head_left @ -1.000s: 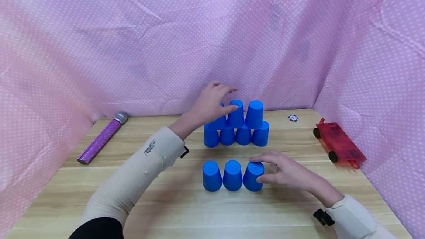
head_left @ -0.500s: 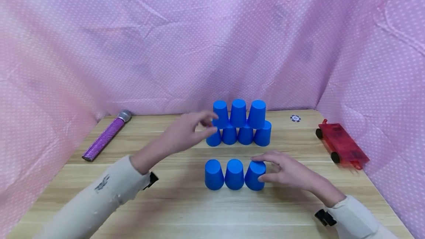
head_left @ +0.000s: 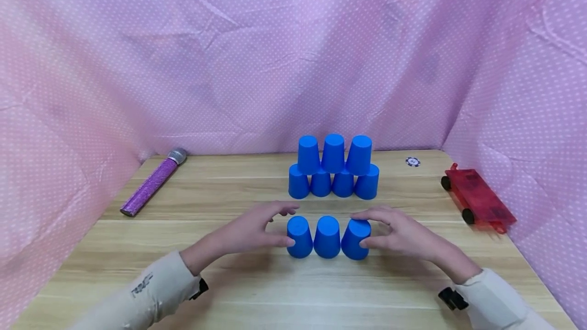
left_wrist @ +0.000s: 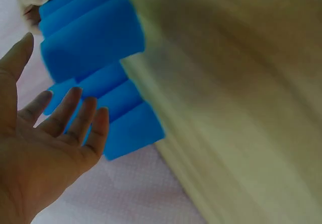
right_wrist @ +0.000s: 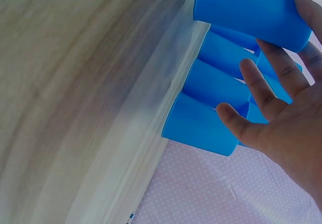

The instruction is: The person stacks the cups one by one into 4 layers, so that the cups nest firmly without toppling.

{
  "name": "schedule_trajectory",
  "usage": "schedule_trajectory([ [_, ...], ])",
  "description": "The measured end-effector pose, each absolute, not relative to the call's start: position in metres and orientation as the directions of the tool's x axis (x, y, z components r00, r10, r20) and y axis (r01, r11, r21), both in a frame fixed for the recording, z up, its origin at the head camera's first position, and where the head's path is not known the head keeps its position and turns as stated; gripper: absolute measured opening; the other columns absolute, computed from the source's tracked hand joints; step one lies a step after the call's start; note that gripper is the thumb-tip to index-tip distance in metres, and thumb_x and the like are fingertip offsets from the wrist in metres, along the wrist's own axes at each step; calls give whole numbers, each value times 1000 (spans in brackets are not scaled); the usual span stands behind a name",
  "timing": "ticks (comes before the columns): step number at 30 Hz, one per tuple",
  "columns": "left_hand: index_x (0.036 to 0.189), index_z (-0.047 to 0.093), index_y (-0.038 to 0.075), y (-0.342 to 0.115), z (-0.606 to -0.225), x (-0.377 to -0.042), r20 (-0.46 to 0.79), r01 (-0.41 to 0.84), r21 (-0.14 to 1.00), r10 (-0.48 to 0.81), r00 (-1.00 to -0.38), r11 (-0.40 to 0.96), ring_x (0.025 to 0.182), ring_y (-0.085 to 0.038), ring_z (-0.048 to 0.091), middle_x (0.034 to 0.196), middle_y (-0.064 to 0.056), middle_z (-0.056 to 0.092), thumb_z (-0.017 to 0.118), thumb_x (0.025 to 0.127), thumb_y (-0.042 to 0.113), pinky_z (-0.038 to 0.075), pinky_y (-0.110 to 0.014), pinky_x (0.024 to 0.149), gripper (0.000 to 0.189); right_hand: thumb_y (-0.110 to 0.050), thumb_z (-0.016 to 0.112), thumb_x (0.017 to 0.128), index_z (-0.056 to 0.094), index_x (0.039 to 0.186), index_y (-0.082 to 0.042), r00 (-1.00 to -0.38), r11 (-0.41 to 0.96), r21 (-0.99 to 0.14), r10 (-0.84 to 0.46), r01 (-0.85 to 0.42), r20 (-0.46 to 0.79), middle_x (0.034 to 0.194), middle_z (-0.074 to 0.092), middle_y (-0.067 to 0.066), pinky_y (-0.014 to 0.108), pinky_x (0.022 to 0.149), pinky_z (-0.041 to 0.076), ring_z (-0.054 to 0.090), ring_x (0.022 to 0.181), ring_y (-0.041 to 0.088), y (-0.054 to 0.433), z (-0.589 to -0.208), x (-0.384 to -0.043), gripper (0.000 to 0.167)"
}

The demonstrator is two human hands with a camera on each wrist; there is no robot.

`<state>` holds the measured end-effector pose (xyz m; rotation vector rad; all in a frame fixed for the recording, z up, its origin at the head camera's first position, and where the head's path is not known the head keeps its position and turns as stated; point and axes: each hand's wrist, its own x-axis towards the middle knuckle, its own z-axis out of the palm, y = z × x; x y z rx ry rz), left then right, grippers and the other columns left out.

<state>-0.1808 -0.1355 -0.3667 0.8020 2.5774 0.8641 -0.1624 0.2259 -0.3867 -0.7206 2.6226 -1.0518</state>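
Three upside-down blue cups stand in a row on the table near me: a left cup (head_left: 301, 241), a middle cup (head_left: 327, 238) and a right cup (head_left: 354, 241). My left hand (head_left: 245, 230) is beside the left cup, thumb and fingers spread around its side; the left wrist view shows a gap between palm and cup. My right hand (head_left: 403, 233) holds the right cup between thumb and fingers, and that cup leans slightly. Behind them, a second layer of three upside-down cups (head_left: 333, 154) rests on a bottom row of several cups (head_left: 299, 182).
A purple glitter microphone (head_left: 151, 187) lies at the table's left. On the right are a red toy car (head_left: 479, 197) with black wheels and a small poker chip (head_left: 412, 162). Pink dotted cloth (head_left: 293, 55) hangs behind the wooden table (head_left: 257, 294).
My left hand has come back from the upper layer of the stack, down and toward me, to the front row's left cup. The right hand has stayed at the right cup.
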Motion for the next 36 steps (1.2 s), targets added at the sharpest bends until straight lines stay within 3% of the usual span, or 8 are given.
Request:
schedule_trajectory([
  [11,145,50,28,-128,-392,-181,-47,391,700,585,-810,598,128,-15,54,137,12,58,74,87,50,50,-47,103,66,-45,75,88,61,138,-20,-844,609,-701,-535,-371,-18,137,62,7,56,95,54,56,127,37,227,-390,-165,58],
  [16,143,53,27,-126,-398,-180,-32,396,708,587,-809,585,126,-14,55,139,13,58,74,88,48,51,-42,101,63,-45,75,88,61,137,-26,-845,606,-706,-534,-368,-18,137,62,6,55,94,54,56,127,37,228,-391,-165,55],
  [27,141,53,28,-127,-399,-181,-46,386,708,584,-811,592,129,-18,54,141,13,56,74,88,49,51,-45,101,61,-46,74,88,61,137,-27,-844,605,-697,-537,-386,1,137,62,5,58,97,52,56,128,36,228,-390,-165,54],
  [36,141,53,30,-128,-402,-181,-45,390,703,585,-810,594,129,-19,55,142,12,56,73,87,49,51,-47,101,61,-46,75,87,58,140,-22,-863,615,-717,-504,-329,-36,139,60,7,58,95,53,56,128,37,228,-390,-161,60],
])
